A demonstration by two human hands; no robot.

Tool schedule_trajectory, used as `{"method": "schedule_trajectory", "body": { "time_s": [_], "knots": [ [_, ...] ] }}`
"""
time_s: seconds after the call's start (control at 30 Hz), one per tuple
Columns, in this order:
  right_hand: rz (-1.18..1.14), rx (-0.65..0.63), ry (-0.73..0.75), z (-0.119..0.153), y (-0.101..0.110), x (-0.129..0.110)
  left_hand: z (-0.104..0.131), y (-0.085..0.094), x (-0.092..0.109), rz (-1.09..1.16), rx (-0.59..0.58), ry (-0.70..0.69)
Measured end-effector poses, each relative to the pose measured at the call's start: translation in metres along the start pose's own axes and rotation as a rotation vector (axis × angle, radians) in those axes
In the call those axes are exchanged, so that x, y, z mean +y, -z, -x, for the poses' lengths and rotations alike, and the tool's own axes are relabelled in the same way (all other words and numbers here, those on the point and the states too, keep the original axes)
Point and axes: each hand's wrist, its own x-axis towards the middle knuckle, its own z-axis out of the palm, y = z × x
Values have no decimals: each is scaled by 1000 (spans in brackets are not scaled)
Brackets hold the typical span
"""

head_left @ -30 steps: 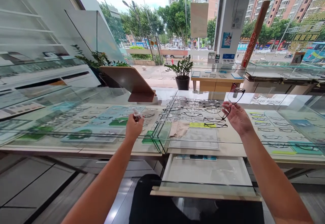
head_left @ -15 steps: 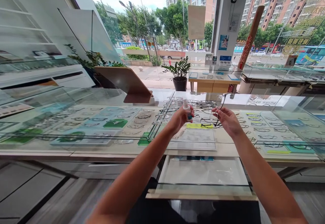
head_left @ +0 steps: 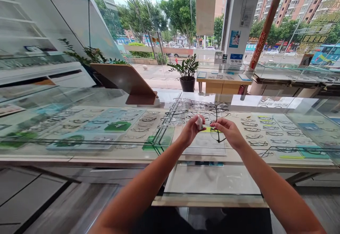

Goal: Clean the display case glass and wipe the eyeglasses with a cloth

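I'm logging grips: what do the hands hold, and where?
Left hand: a small white-topped bottle, gripped around its body. Right hand: eyeglasses, pinched by the frame, apparently near the bridge.

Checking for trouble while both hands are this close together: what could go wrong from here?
The right hand appears to hold the dark-rimmed glasses only by the fingertips, so they might slip. The left hand has a small white bottle close by, which could knock the rim. Other frames lie spread just beyond the hands, so a dropped pair might hit them.
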Motion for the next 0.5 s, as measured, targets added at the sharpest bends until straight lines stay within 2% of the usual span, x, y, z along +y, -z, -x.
{"method": "schedule_trajectory", "body": {
  "time_s": [0.1,0.23,0.33,0.5],
  "knots": [
    [17,-16,-24,4,-5,1,1,-1,-6,-217,101,-156],
    [5,-46,-46,7,-9,4,4,0,-9,-446,170,-284],
    [1,-56,-54,7,-10,5,5,1,-9,-532,198,-320],
    [-6,-64,-64,7,-8,6,4,2,-8,-553,197,-324]
  ]
}}
